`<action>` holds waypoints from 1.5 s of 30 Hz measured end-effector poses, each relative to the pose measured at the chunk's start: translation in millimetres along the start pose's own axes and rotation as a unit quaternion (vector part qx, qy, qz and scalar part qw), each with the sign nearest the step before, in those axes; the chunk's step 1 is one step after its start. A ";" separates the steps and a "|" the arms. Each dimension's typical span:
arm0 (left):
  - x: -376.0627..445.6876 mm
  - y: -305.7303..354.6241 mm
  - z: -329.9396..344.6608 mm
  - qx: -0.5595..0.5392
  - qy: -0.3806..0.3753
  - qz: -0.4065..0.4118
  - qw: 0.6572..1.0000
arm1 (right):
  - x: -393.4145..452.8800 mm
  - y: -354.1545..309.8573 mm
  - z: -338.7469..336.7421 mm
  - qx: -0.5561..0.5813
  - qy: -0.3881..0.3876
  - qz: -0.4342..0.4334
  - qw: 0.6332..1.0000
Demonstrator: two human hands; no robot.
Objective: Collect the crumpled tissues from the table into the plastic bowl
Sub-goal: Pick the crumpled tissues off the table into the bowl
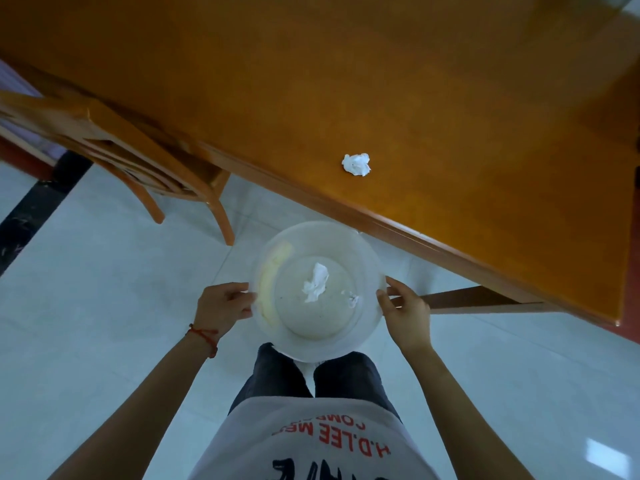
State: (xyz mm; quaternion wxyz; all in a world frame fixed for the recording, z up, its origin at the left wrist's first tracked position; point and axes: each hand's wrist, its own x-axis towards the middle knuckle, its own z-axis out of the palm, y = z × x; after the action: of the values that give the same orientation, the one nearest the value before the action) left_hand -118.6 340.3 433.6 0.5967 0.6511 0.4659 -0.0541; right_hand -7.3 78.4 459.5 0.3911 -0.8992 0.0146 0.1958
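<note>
- White crumpled tissue (356, 164) on the orange wooden table (450, 98), near its front edge; judged light, soft, easily pinched anywhere on its top.
- Translucent plastic bowl (318, 291) holds two tissue scraps.
- Left hand (224, 304) and right hand (406, 313) curled closed on the rim, at 9 and 3 o'clock.
- Tissue lies at 12 o'clock from the bowl, apart from all fingers.

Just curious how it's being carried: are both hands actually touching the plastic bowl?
Touching. The head view shows the left hand and right hand gripping opposite sides of the plastic bowl's rim.
</note>
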 end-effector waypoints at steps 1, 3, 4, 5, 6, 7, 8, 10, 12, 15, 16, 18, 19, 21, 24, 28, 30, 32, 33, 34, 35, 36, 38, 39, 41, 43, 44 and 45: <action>2.9 0.1 0.4 0.001 0.001 0.002 1.000 | 2.7 -0.8 0.4 0.001 0.000 0.001 1.000; 7.7 1.4 1.5 0.005 0.003 0.007 1.000 | 9.4 -2.9 1.0 0.000 -0.008 0.003 1.000; 9.3 2.6 2.4 0.008 0.003 0.008 1.000 | 13.3 -3.9 0.9 -0.003 -0.014 0.006 1.000; 10.7 4.5 3.8 0.008 0.003 0.009 1.000 | 17.3 -5.0 0.6 -0.005 -0.018 0.009 1.000; 12.4 6.6 5.1 0.009 0.002 0.010 1.000 | 21.3 -5.8 0.1 -0.007 -0.020 0.014 1.000; 14.1 9.2 6.6 0.008 0.000 0.011 1.000 | 25.0 -6.6 -0.4 -0.007 -0.022 0.018 1.000; 16.3 11.7 8.1 0.007 -0.001 0.011 1.000 | 28.8 -7.2 -0.8 -0.008 -0.024 0.021 0.999; 20.8 15.4 11.2 0.009 0.002 0.009 1.000 | 36.3 -8.5 -1.6 -0.010 -0.029 0.022 0.999; 24.9 17.5 13.5 0.017 0.005 0.005 1.000 | 42.8 -9.3 -2.7 -0.015 -0.036 0.021 0.999; 28.8 19.0 16.0 0.017 0.005 0.004 1.000 | 50.3 -9.9 -3.4 -0.024 -0.043 0.025 0.998; 29.2 19.6 16.7 0.016 0.008 0.004 1.000 | 52.0 -10.2 -2.8 -0.027 -0.045 0.025 0.998; 28.7 21.1 17.2 0.016 0.011 0.009 1.000 | 54.4 -10.3 -1.3 -0.032 -0.051 0.025 0.998; 28.7 21.6 16.9 0.017 0.011 0.011 1.000 | 55.6 -10.1 -0.9 -0.033 -0.055 0.025 0.998; 29.4 21.8 15.7 0.024 0.011 0.013 1.000 | 58.1 -10.0 -1.3 -0.040 -0.062 0.023 0.997; 30.3 22.4 15.6 0.038 0.006 0.018 0.999 | 66.1 -12.4 -5.3 -0.061 -0.021 0.000 0.998; 28.6 26.4 21.5 0.016 0.013 0.020 1.000 | 97.8 -34.0 -13.9 -0.046 0.044 -0.069 0.996; 29.2 25.9 24.1 0.025 0.017 0.022 0.999 | 116.3 -49.2 -15.7 -0.053 0.034 -0.111 0.992; 30.5 25.2 24.9 0.031 0.019 0.019 0.999 | 133.4 -66.0 -15.4 -0.061 0.030 -0.137 0.988; 31.6 24.1 24.8 0.033 0.016 0.016 0.999 | 141.5 -74.7 -13.9 -0.060 0.030 -0.156 0.986; 32.0 23.4 24.2 0.032 0.015 0.014 0.999 | 149.7 -82.5 -11.6 -0.061 0.030 -0.176 0.982; 32.1 23.1 23.8 0.034 0.013 0.014 0.999 | 158.1 -89.1 -8.4 -0.067 0.026 -0.196 0.978; 32.3 22.7 23.1 0.037 0.009 0.014 0.999 | 166.4 -94.2 -4.6 -0.078 0.017 -0.211 0.974; 33.6 20.9 21.6 0.047 0.005 0.017 0.999 | 181.1 -100.4 3.5 -0.097 0.000 -0.231 0.968; 34.0 20.1 21.2 0.047 0.005 0.017 0.999 | 187.4 -102.7 7.1 -0.102 -0.006 -0.235 0.967; 34.1 20.0 21.2 0.040 0.007 0.014 0.999 | 197.0 -107.5 12.2 -0.110 -0.015 -0.241 0.964; 33.9 20.3 21.9 0.031 0.009 0.007 0.999 | 203.6 -110.0 16.2 -0.143 -0.030 -0.253 0.956; 33.6 20.6 22.1 0.029 0.008 0.005 1.000 | 205.6 -110.5 17.5 -0.164 -0.038 -0.258 0.951; 33.4 20.9 22.2 0.031 0.006 0.006 0.999 | 207.0 -110.0 18.6 -0.178 -0.043 -0.264 0.947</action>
State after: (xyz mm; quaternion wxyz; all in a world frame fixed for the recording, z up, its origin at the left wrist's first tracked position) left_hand -75.1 343.1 421.6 0.5734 0.6726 0.4638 -0.0613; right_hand 197.1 194.2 449.5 0.2625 -0.9166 -0.2756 0.1228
